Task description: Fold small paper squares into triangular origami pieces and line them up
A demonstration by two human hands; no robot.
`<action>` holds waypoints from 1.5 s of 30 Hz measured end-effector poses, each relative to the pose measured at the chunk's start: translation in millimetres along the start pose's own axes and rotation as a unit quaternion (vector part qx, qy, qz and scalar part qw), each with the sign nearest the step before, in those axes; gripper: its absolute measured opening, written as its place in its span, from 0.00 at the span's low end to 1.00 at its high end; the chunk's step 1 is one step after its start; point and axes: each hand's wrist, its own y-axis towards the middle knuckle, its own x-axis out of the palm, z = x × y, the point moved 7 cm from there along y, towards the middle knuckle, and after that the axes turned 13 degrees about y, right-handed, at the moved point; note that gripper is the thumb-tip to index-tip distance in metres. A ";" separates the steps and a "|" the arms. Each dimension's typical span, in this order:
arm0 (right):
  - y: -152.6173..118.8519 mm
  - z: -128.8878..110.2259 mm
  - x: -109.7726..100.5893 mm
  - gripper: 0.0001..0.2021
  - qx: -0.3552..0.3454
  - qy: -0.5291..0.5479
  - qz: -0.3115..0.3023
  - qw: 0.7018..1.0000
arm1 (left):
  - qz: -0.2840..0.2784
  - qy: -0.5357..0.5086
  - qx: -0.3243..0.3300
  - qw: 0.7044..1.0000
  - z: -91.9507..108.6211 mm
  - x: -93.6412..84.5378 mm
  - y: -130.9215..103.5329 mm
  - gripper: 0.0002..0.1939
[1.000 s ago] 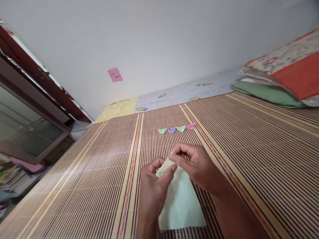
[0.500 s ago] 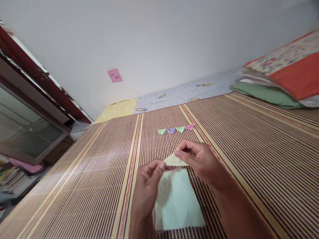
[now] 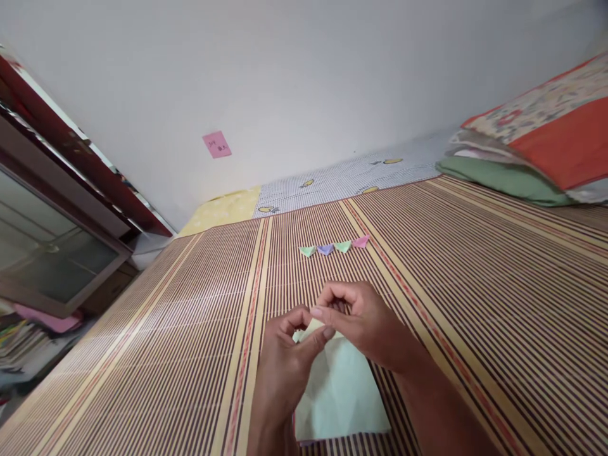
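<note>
Both hands pinch a small pale yellow folded paper point(image 3: 319, 327) between thumbs and fingers. My left hand point(image 3: 289, 358) holds its lower side, with the thumb across the front. My right hand point(image 3: 363, 320) grips the top, and its fingers hide part of the paper. Beneath the hands lies a stack of pale green square paper point(image 3: 342, 392). Beyond them, small folded paper triangles lie in a row: a green one point(image 3: 308, 251), a purple one point(image 3: 325, 249), another green one point(image 3: 342, 246) and a pink one point(image 3: 361, 242).
A striped mat point(image 3: 190, 329) covers the surface. Folded bedding point(image 3: 560, 139) is piled at the right back. A pink note point(image 3: 217, 145) is on the wall. A glass-fronted cabinet point(image 3: 52, 247) and books point(image 3: 23, 335) are at the left.
My right hand has moved left and down, closer to my left hand. The yellow paper, earlier a wide triangle between them, is now mostly covered by fingers. My left thumb has moved right.
</note>
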 end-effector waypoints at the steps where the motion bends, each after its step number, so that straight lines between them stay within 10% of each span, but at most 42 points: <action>1: 0.1 0.7 -1.7 0.09 0.000 0.003 0.002 1.000 | -0.002 -0.006 -0.005 1.000 -0.8 1.0 0.0 0.09; 10: 1.4 12.4 -15.4 0.10 0.040 0.056 0.000 0.998 | 0.078 -0.281 -0.060 0.955 -13.0 -2.5 7.6 0.07; 20: -0.9 7.8 -3.9 0.12 0.029 0.042 0.014 0.999 | 0.047 -0.336 -0.057 0.939 -9.2 7.3 9.1 0.07; 30: -4.6 -5.6 -55.2 0.10 -0.070 0.027 0.170 0.983 | 0.115 -0.364 -0.105 0.918 -21.3 2.7 7.6 0.10; 37: 3.0 10.2 -10.3 0.05 0.006 0.110 0.014 0.994 | 0.122 -0.445 -0.156 0.873 -27.6 9.8 8.4 0.03; 45: 2.0 6.6 -2.5 0.02 -0.005 0.102 0.014 0.995 | 0.122 -0.468 -0.171 0.858 -25.2 17.7 9.1 0.04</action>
